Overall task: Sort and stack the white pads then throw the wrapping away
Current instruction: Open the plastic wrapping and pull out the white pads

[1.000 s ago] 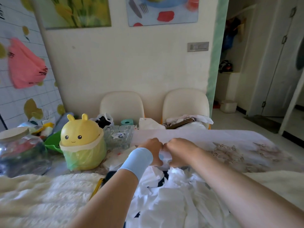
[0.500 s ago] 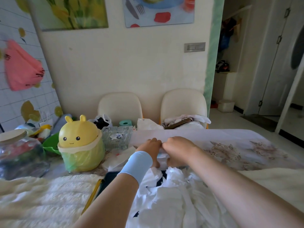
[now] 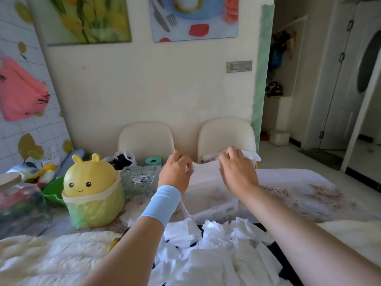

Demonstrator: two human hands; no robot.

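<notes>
I see the left hand (image 3: pixel 175 174) and right hand (image 3: pixel 237 172) with fingers curled, each pinching a top edge of the translucent white plastic wrapping (image 3: pixel 206 186) stretched between them above the floral-clothed worktop (image 3: pixel 309 193). The crumpled white pads (image 3: pixel 216 254) are heaped nearest me. 2 cream plastic chairs (image 3: pixel 146 139) stand against the pale wall (image 3: pixel 165 89).

Left hand (image 3: pixel 175 174) and right hand (image 3: pixel 237 172) parted (wrapping (image 3: pixel 206 182) stretched).

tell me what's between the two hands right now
A white pad spans the gap, gripped by the left hand and right hand at either end; head view.
</notes>
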